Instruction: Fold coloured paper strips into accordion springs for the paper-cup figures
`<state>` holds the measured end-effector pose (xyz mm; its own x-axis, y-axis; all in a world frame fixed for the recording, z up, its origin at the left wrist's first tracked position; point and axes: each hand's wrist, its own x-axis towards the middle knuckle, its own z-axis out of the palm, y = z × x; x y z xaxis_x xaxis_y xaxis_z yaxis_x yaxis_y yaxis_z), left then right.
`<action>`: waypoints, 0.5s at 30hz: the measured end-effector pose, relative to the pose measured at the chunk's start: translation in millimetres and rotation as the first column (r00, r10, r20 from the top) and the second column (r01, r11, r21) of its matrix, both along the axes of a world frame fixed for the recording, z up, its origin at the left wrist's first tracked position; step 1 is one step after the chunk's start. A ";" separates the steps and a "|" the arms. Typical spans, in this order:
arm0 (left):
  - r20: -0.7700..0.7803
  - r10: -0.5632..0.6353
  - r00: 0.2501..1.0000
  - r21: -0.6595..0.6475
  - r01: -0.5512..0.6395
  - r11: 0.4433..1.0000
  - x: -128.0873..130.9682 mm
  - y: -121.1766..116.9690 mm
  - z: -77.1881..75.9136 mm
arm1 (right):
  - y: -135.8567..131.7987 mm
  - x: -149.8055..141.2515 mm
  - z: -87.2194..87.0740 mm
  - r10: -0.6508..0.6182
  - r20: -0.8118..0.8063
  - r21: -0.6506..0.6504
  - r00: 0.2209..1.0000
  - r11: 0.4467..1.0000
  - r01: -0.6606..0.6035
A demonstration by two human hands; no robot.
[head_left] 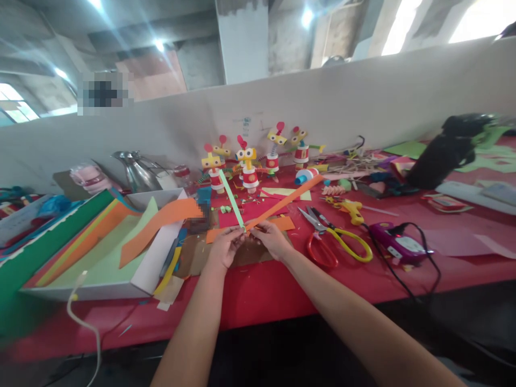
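My left hand (224,246) and my right hand (272,238) meet over the red table (258,293), fingers pinched together. Between them they hold the joined ends of two paper strips. A green paper strip (231,200) rises from the left hand toward the far left. An orange paper strip (287,201) slants up to the right from the right hand. Under the hands lie a brown cardboard piece (192,259) and orange paper scraps (284,222).
Several paper-cup robot figures (250,167) stand at the back by a white wall. A white box of coloured paper sheets (100,244) sits left. Two scissors (334,242), a yellow glue gun (351,210), a purple glue gun (397,244) with a black cord and a black object (447,150) lie right.
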<state>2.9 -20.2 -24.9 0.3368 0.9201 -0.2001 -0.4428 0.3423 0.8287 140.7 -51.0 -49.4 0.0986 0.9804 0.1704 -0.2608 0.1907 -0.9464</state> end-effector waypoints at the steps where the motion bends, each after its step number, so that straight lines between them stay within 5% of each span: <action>1: -0.007 0.005 1.000 0.008 -0.004 1.000 0.2 0.0 -0.8 | -0.3 0.4 0.2 0.003 0.007 0.003 1.000 1.000 -0.003; 15: -0.110 0.018 0.994 0.176 0.002 0.984 2.4 0.5 -8.1 | -1.9 5.1 2.0 0.013 0.062 0.053 0.998 0.998 -0.017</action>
